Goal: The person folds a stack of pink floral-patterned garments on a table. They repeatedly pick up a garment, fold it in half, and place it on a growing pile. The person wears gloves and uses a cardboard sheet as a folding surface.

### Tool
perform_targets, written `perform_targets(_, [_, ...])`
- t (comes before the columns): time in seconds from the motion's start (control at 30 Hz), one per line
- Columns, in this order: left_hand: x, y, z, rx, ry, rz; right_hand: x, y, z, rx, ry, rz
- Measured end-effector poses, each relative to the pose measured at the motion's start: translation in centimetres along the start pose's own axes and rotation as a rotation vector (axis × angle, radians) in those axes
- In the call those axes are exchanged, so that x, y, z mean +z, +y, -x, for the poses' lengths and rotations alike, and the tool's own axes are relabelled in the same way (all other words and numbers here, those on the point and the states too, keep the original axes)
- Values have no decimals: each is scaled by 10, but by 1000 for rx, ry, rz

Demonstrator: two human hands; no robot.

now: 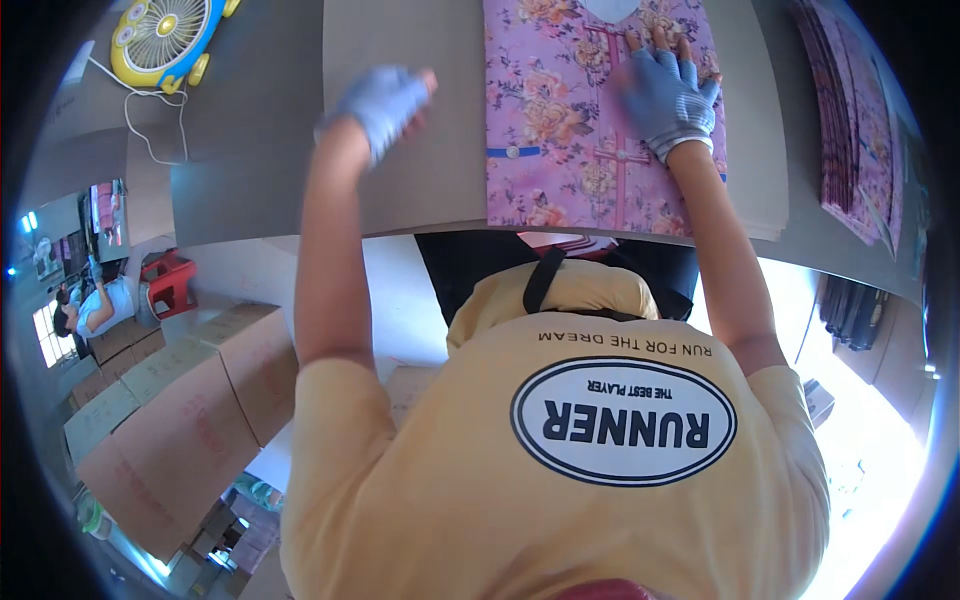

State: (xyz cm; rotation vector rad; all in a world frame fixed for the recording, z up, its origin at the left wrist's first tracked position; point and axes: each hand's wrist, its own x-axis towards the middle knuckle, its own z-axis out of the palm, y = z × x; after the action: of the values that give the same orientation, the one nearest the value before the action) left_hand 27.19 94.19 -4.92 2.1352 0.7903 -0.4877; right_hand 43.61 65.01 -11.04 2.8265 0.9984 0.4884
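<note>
Grey bench, cartons stacked below at left. Yellow-and-blue fan at the bench's far left. Floral panel lies flat near the bench's front edge, partly over a pale board. Right hand, gloved, rests on it, fingers open and spread. Left hand blurred, left of the panel, apart from it; finger state cannot be told. Floral stack at far right.

Looks down from the wearer's head, above and behind the hands, in wide fisheye, near, taking in the surface beneath.
</note>
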Motion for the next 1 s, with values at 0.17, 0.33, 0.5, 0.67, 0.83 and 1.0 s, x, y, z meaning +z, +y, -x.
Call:
perform_targets(0.17, [93,-9,76,111,55,135,-18,-9,-3,9,-87,-28])
perform_targets(0.33, [74,29,76,112,8,-394,-22,-7,-6,12,-153,-89])
perform_targets(0.5, [61,93,-18,312,578,-557,-30,-2,-7,48,-176,-139])
perform_targets(0.67, [18,89,-206,575,841,-655,-35,-10,-10,13,-193,-212])
perform_targets(0.83, [22,84,-237,908,1058,-737,-25,-8,-4,0,-119,-173])
perform_targets(1.0, [73,64,-120,895,703,-521,-24,-3,-2,-2,-108,-153])
